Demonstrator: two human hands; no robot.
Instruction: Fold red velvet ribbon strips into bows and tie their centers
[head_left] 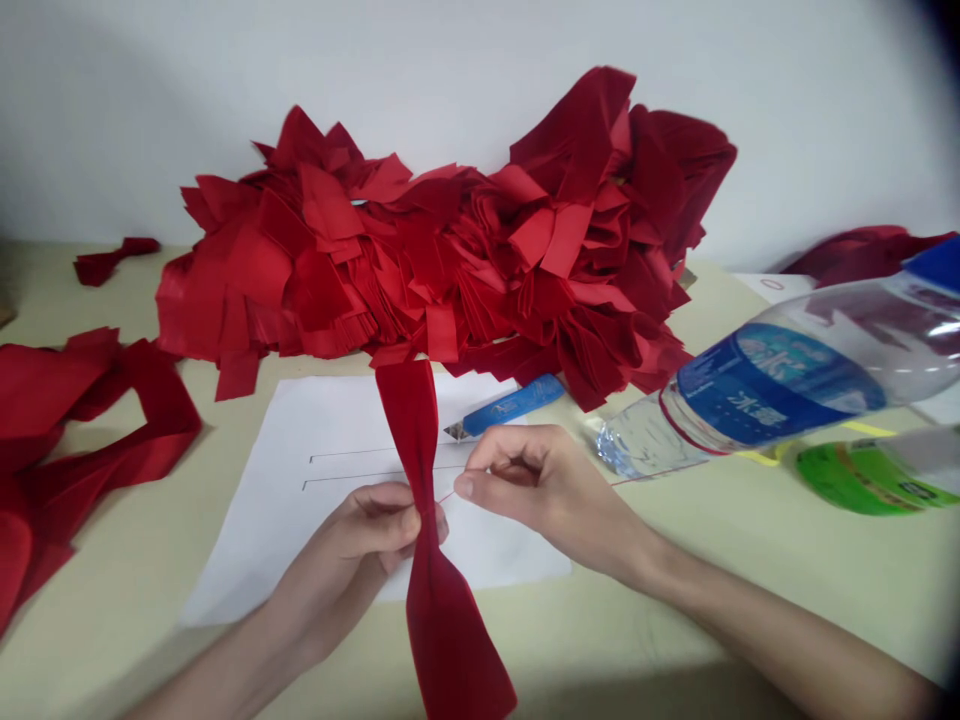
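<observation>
Tabletop (127,610) meets white wall (480,50) (left hand (352,540) pinches red cloth (450,630), right hand (532,490) a thread (447,496)).

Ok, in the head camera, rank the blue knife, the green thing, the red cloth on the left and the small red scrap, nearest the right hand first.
From the right hand:
1. Blue knife, just above it.
2. Green thing, to the right.
3. Red cloth, far left.
4. Small red scrap, back left.

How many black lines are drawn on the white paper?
2: the upper line and the lower line, on the white paper, both reaching the red strip; parts may hide behind the left hand.
</observation>
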